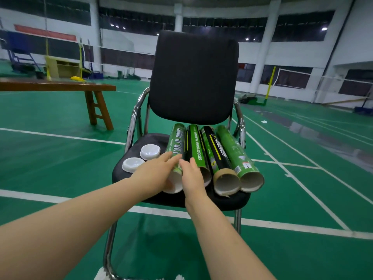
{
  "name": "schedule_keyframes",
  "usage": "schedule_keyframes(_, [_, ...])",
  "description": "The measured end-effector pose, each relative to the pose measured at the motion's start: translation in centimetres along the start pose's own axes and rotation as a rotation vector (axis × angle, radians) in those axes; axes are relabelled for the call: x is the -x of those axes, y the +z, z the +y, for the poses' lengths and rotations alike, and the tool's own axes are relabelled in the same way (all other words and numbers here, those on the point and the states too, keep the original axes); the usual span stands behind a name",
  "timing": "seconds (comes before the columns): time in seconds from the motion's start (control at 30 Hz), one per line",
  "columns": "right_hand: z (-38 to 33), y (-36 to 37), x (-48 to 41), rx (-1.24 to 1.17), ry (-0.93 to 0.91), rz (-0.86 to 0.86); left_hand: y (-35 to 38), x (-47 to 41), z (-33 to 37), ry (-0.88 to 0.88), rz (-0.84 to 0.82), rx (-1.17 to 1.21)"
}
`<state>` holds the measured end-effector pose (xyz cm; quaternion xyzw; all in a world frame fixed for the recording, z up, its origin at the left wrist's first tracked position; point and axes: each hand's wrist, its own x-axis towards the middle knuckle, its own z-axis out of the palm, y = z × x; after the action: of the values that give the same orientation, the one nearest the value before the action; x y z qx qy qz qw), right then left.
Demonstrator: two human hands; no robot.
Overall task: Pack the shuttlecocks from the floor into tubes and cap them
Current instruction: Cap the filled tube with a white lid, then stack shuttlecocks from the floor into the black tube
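the white feathered shuttlecocks (pixel 102 275) are lying on the green court floor (pixel 60 162) at the bottom edge, only partly showing, near the chair legs. four cardboard tubes are lying side by side on the seat of a black padded chair with chrome arms (pixel 193 77), open mouths facing the person. the left hand (pixel 157 172) is reaching over the leftmost green tube (pixel 177 138), fingers stretched flat along its top; the thumb is hidden, so it may be starting to close round the tube. the right hand (pixel 191 174) is resting spread on the neighbouring black-and-green tube (pixel 196 146), gripping nothing. next to that are lying a black tube with a brown cardboard rim (pixel 217 156) and a green tube with a barcode label (pixel 236 154). two white plastic caps (pixel 150 151) are sitting on the seat just left of the tubes.

the person is seemingly picking a tube, with packing not yet begun; the next move is calling for lifting one tube clear of its neighbours and bringing it down to the floor. the second tube is reading "badminton shuttlecocks"; the other lettering is too skewed to read.
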<state>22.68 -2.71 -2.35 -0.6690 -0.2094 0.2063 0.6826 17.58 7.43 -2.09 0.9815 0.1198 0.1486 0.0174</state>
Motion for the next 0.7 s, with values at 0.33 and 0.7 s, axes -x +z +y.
schedule_keyframes(0.33, [-1.9,0.1,10.5,0.218,-0.173,0.051,-0.1,1.7,4.7,0.129,0.169,0.124])
schedule_keyframes(0.7, [2.4,-7.0,17.3,0.743,-0.800,0.653,-1.2,4.3,8.1,0.317,0.288,0.250])
